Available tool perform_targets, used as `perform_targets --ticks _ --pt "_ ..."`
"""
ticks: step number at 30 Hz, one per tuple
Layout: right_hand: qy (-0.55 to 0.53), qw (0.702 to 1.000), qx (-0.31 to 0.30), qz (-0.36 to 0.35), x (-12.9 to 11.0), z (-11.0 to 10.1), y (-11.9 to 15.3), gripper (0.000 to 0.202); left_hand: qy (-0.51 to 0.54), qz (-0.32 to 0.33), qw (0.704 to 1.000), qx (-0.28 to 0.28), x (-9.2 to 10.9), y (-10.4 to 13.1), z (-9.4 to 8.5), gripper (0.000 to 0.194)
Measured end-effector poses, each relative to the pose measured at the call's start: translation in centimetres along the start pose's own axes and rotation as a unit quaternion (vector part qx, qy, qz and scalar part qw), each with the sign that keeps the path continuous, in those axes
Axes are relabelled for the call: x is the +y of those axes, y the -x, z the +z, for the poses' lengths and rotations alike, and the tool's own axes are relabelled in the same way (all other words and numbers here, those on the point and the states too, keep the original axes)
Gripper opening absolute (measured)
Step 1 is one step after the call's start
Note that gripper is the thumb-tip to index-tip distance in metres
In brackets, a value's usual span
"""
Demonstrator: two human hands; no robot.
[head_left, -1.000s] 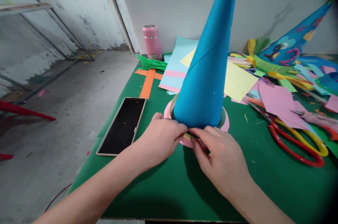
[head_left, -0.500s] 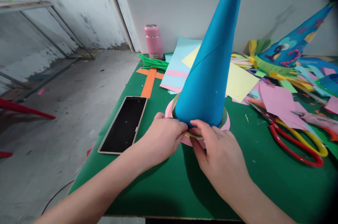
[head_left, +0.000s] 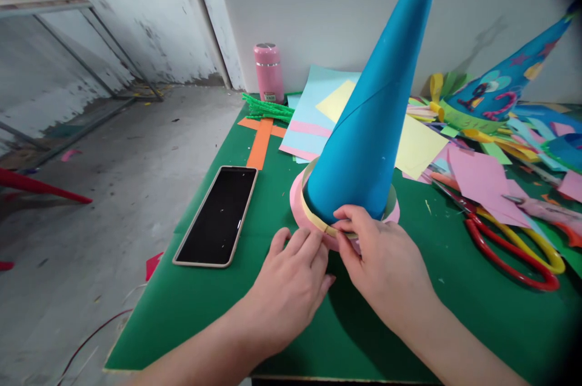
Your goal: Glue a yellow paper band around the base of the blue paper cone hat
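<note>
A tall blue paper cone (head_left: 364,137) stands tilted to the right on the table, with a pale yellow paper band (head_left: 313,214) around its base. Outside the band lies a pink paper ring (head_left: 297,201). My right hand (head_left: 384,259) pinches the yellow band at the front of the cone, between thumb and fingers. Close by on the left, my left hand (head_left: 291,280) has its fingers bent and apart at the front edge of the pink ring. It holds nothing visible, and whether the fingertips touch the ring is unclear.
On the green table (head_left: 218,319) are a phone (head_left: 216,216), orange strips (head_left: 260,143), green pipe cleaners (head_left: 266,108) and a pink flask (head_left: 268,74). Rightward lie red-and-yellow-handled scissors (head_left: 509,256), pink paper (head_left: 482,180) and a decorated blue cone hat (head_left: 509,83).
My left hand has come off the front of the band and moved down toward me, its fingers loosening. My right hand keeps its pinch; the cone appears slightly farther right.
</note>
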State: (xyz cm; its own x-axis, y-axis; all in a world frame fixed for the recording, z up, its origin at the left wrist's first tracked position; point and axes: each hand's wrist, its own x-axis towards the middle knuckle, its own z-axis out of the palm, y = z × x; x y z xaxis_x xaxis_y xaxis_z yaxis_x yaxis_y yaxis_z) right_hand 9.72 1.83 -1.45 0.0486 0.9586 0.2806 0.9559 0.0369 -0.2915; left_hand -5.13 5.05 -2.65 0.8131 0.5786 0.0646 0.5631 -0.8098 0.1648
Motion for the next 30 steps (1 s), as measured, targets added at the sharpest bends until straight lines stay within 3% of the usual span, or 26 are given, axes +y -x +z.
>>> perform_targets --ticks 14,30 --pt "0.048 0.997 0.058 -0.002 -0.5 1.3 -0.2 0.015 -0.008 -0.018 1.000 0.020 0.0 0.5 1.0 0.036" --pt "0.022 0.998 0.055 0.001 -0.2 1.4 -0.1 0.018 0.003 -0.026 1.000 0.014 0.1 0.4 1.0 0.033"
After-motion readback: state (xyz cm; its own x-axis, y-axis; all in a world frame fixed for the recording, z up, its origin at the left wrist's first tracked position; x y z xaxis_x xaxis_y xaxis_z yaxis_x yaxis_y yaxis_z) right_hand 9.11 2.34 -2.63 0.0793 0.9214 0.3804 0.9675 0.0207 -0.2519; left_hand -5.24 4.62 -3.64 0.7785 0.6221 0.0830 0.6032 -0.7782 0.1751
